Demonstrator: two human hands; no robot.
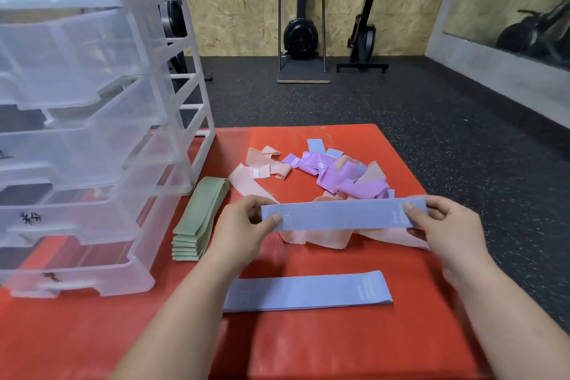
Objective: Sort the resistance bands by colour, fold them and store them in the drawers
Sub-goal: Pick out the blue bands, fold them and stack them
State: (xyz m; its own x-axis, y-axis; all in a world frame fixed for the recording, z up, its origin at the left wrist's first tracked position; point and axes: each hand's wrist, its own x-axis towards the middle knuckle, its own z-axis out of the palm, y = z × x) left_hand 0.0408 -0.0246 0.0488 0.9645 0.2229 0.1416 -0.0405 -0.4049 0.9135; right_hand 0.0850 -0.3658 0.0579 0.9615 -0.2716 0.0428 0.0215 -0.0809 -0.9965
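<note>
I hold a blue resistance band [342, 215] stretched flat in the air above the red mat [308, 345]. My left hand [243, 225] pinches its left end and my right hand [444, 225] pinches its right end. Below it a small flat stack of blue bands [308, 291] lies on the mat. A neat stack of green bands [200, 219] lies beside the clear plastic drawer unit [92, 145] on the left. Behind the held band is a loose heap of pink bands [256, 176], purple bands [339, 176] and blue bands [316, 145].
The drawer unit has several translucent drawers, some pulled partly out, the lower ones with black handwritten labels. The mat's right edge drops to a dark rubber floor [431, 120]. Exercise machines [300, 34] stand against the far wooden wall.
</note>
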